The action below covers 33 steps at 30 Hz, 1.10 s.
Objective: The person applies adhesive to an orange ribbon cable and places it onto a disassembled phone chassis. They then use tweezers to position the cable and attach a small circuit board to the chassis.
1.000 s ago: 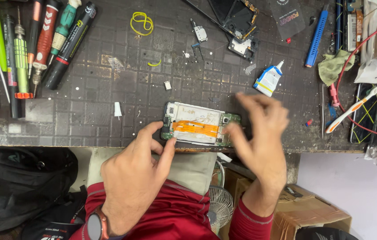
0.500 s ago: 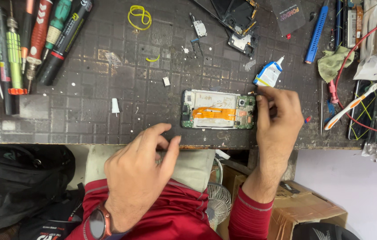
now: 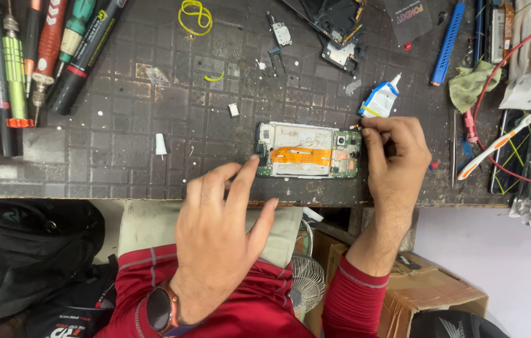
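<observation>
Since half a second ago, the left hand (image 3: 218, 241) is being brought forward from the near edge of the bench, so that its index fingertip is now being pressed at the left end of the opened phone (image 3: 308, 151), while the phone itself is being kept in much the same spot on the dark gridded mat (image 3: 121, 138). That hand is being held open, fingers spread, with nothing gripped; a watch (image 3: 160, 308) is being worn on its wrist. The right hand (image 3: 397, 159) is being held curled at the phone's right end, at about three o'clock from it, with finger and thumb pinched together at the upper right corner; whether anything is being gripped between them cannot be told. The phone is being shown flat, back cover off, near the front edge of the mat, with an orange ribbon strip across its middle and green circuit board at both ends. A small glue tube (image 3: 379, 99) is being seen at one o'clock from the phone, just beside the right hand's knuckles. Screwdrivers (image 3: 40, 53) are being kept in a row at ten o'clock, well apart from the phone, and a yellow rubber band (image 3: 195, 15) is lying at eleven o'clock. A blue tool (image 3: 447, 44) and a toothbrush (image 3: 495, 146) are lying beyond the right hand, at two and three o'clock.
</observation>
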### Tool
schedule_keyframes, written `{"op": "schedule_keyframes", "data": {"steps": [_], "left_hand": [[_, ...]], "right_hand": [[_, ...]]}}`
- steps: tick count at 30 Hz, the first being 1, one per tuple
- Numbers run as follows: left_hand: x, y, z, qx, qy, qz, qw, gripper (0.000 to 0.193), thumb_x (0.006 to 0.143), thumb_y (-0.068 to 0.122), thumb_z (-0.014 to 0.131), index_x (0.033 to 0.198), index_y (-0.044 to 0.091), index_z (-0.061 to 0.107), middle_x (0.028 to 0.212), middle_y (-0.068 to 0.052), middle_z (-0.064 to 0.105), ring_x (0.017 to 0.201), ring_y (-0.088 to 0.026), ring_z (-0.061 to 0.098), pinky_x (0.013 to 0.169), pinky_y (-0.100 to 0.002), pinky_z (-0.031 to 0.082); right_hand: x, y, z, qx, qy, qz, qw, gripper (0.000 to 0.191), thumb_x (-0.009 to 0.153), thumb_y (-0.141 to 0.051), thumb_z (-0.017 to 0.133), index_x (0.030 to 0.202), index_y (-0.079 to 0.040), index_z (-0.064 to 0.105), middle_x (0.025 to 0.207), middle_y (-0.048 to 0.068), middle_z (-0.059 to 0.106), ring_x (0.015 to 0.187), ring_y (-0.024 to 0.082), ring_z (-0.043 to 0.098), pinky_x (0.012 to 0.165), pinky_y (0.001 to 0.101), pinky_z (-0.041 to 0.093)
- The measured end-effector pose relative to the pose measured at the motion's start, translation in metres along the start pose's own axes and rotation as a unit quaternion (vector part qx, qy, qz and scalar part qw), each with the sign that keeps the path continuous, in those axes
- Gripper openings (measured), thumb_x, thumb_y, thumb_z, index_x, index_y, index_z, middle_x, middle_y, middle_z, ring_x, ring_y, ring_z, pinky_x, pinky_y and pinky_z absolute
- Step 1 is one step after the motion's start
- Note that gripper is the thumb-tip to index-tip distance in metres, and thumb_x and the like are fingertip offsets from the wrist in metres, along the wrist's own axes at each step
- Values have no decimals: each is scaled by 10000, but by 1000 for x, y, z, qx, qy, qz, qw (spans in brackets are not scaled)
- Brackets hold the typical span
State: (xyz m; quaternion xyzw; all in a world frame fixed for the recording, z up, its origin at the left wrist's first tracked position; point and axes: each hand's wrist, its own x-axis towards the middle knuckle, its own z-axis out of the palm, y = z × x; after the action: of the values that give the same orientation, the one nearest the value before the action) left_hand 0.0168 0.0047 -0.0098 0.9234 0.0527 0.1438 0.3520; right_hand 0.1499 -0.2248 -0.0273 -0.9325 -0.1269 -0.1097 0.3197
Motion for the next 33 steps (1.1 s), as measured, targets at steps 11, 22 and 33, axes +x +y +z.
{"op": "schedule_keyframes", "data": {"steps": [11,22,33], "left_hand": [[6,4,5,107,-46,-5,993,583,856,390,760,1378,157,643,1200,-52,594,978,-267,565,756,-368,509],[5,-1,5,297,-78,72,949,625,908,551,648,1425,209,571,1212,-16,573,1062,-225,546,683,-351,451],[13,-12,-4,125,-48,66,989,599,841,413,760,1369,163,633,1232,-34,595,1045,-271,531,795,-413,453]], "right_hand": [[-5,0,7,-36,17,-3,999,92,1022,44,720,1085,-21,705,1009,60,591,814,124,543,733,271,472],[-8,-7,6,-55,10,-29,998,146,1056,22,715,1154,-80,753,1026,61,591,882,159,581,775,300,499],[-8,-1,8,-32,15,-13,999,83,1042,50,686,1093,-15,683,1028,83,598,847,170,579,755,302,484]]}}
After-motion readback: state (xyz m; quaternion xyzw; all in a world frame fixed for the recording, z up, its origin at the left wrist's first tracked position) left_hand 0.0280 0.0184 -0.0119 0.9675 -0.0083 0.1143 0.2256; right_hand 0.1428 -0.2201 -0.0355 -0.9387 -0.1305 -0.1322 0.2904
